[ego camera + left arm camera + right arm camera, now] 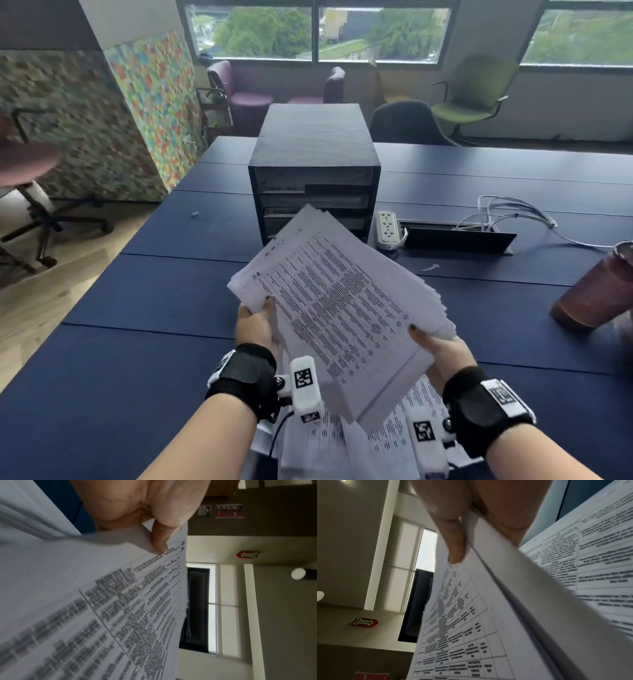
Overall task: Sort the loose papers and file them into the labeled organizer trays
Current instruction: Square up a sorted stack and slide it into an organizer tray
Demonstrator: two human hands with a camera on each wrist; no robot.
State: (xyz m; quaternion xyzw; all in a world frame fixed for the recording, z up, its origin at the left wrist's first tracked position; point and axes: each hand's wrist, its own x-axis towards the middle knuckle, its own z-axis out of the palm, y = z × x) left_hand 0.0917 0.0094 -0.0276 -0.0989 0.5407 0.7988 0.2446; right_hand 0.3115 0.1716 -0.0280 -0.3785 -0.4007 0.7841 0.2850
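Observation:
I hold a thick stack of printed papers [339, 308] tilted above the blue table [137, 308], in front of the black organizer with several trays [313, 178]. My left hand [255, 323] pinches the stack's left edge, thumb on top near a handwritten mark. My right hand [436, 346] grips the right lower edge, thumb on top. In the left wrist view the thumb [159, 539] presses the sheets [102, 608]. The right wrist view shows a thumb [453, 540] on the top sheet [471, 615]. More loose papers [387, 442] lie on the table under my wrists.
A white power strip [387, 229] and an open cable hatch [455, 236] with white cables [507, 212] lie right of the organizer. A reddish-brown tumbler [596, 291] stands at the right edge. Chairs stand beyond the table, an office chair at the left.

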